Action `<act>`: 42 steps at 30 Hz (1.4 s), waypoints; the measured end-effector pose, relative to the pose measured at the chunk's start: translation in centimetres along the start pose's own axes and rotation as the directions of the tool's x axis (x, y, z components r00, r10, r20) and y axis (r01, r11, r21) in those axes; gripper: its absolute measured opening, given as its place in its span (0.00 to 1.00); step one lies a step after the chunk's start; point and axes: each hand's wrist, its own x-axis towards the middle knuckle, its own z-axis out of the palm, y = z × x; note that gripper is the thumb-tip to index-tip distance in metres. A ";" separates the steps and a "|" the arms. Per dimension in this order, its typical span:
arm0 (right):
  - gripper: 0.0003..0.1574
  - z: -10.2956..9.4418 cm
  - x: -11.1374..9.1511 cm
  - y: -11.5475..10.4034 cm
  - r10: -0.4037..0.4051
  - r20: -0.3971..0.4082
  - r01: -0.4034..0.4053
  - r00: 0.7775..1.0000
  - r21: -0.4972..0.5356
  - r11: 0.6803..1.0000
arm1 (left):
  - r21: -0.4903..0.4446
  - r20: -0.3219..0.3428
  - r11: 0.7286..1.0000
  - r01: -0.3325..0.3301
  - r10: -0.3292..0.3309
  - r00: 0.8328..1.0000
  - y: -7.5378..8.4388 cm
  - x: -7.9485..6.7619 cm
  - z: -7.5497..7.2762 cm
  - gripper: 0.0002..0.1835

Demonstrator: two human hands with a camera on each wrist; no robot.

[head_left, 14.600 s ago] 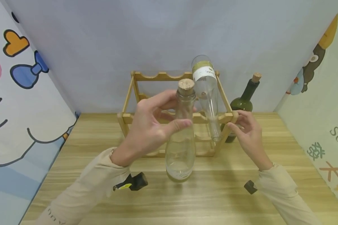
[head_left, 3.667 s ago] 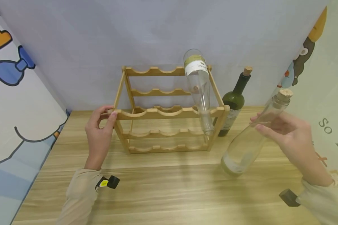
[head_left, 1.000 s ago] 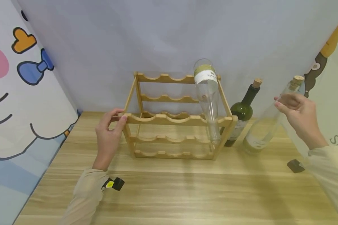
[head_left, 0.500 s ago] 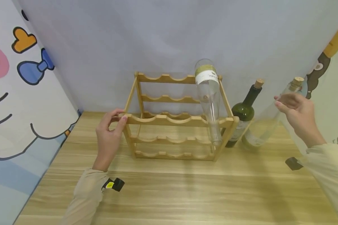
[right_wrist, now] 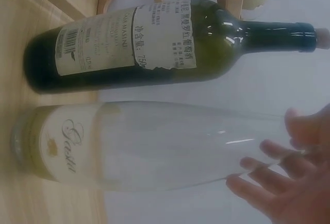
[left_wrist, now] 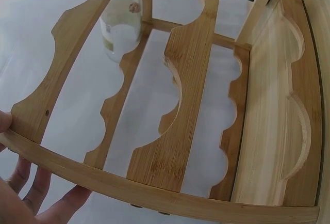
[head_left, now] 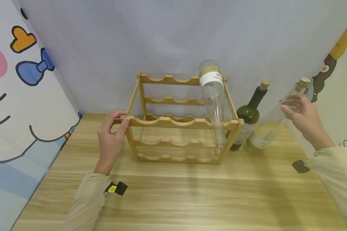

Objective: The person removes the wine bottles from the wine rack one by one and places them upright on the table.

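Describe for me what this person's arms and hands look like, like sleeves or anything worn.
The left hand and right hand are gloveless. Both arms wear long cream sleeves. A small black block with a yellow label sits at the left wrist; another black block is at the right.

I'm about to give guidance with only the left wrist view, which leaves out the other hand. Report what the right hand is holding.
Observer: The right hand holds a clear glass bottle near its top.
Operator: Now report on the green wine bottle; my view cuts off its upper part. Tell me how it is closed.
Observer: A cork sits in its mouth.
Operator: Last, the racked clear bottle. I get its base but not the other end. Give me that.
Observer: Its neck juts out over the front top rail.
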 end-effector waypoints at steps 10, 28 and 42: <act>0.34 0.6 -0.2 0.3 0.003 -0.008 -0.004 1.000 -0.099 0.995 | -0.004 -0.006 1.000 0.023 -0.023 1.000 0.2 -0.2 0.0 0.12; 0.40 1.5 -1.7 -0.3 0.186 -0.139 -0.199 0.973 -0.088 0.976 | 0.023 -0.002 0.999 0.033 -0.033 0.999 1.6 0.0 0.0 0.12; 0.18 1.0 -2.7 -1.4 0.185 -0.151 -0.175 0.971 0.076 0.982 | -0.022 0.027 0.988 0.152 -0.152 0.988 1.3 0.2 -0.2 0.14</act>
